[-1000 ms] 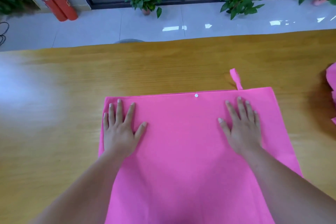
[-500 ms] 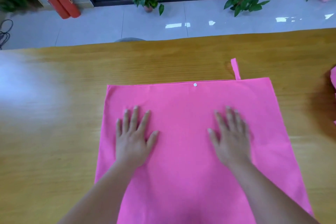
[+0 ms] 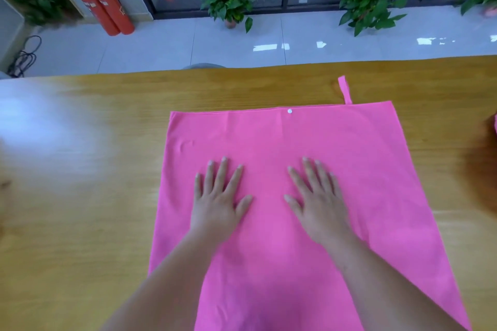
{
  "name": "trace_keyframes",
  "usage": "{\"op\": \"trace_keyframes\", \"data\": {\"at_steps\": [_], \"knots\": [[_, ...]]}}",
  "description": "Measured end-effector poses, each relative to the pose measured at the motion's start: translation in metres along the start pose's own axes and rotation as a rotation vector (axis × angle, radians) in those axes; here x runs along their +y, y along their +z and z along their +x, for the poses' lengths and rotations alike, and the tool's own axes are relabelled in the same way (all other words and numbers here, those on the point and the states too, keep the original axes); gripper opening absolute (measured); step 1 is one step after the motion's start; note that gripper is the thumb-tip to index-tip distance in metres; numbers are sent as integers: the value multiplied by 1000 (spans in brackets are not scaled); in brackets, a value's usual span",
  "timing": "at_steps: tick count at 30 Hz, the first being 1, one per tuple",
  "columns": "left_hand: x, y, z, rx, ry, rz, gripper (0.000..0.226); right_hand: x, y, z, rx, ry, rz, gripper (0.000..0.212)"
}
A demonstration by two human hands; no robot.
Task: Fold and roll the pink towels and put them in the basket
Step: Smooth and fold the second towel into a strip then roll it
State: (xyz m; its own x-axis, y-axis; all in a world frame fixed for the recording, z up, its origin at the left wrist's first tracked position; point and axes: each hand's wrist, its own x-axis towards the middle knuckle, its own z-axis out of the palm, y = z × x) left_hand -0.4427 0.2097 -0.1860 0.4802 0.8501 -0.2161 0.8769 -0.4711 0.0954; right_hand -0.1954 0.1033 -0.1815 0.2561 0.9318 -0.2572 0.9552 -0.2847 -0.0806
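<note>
Flat pink rectangular cloth towel [image 3: 290,142]: left hand [image 3: 219,205], right hand [image 3: 320,207] pressing its centre, fingers spread flat. Risk: uneven pressure bunches cloth, skewing fold.

Pink towel [image 3: 282,142] spread flat on wooden table, loop tab at far edge

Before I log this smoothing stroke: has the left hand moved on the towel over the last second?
Yes. The left hand has slid toward the person and inward, away from the pink towel's far left corner, which it nearly touched before.
</note>
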Motion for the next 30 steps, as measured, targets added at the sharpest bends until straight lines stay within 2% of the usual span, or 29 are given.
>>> {"op": "trace_keyframes", "data": {"at_steps": [3,4,8,11,13,16,17,19,20,22,25,27,30], "knots": [[-57,2,-26,2,-100,32,78,57,3,-32,34,298,40,74],[-72,0,-23,-13,-114,46,79,71,0,-31,17,342,29,76],[-90,-20,30,-85,-148,90,85,81,-11,22,-27,294,16,77],[-71,-47,73,-158,-226,132,84,67,-30,63,-53,307,43,78],[-35,-50,76,-114,-157,79,79,33,-35,65,-48,206,54,75],[1,-24,28,-55,-29,-19,75,-7,-13,24,-21,-21,16,74],[-3,-14,8,-33,-32,-14,76,-1,-7,9,-14,-11,9,74],[-26,-2,-22,11,-95,-2,76,30,0,-14,11,161,22,75],[-37,0,-27,24,-121,-9,75,45,-1,-18,20,258,30,77],[-49,1,-15,24,-110,-1,76,61,-3,-12,-2,338,19,79],[-58,-6,30,11,-81,42,77,60,-9,28,7,307,22,79],[-61,-22,64,-65,-124,85,78,59,-20,59,-20,309,72,80],[-34,-37,81,-76,-124,89,78,35,-34,77,-38,259,96,77]]}}
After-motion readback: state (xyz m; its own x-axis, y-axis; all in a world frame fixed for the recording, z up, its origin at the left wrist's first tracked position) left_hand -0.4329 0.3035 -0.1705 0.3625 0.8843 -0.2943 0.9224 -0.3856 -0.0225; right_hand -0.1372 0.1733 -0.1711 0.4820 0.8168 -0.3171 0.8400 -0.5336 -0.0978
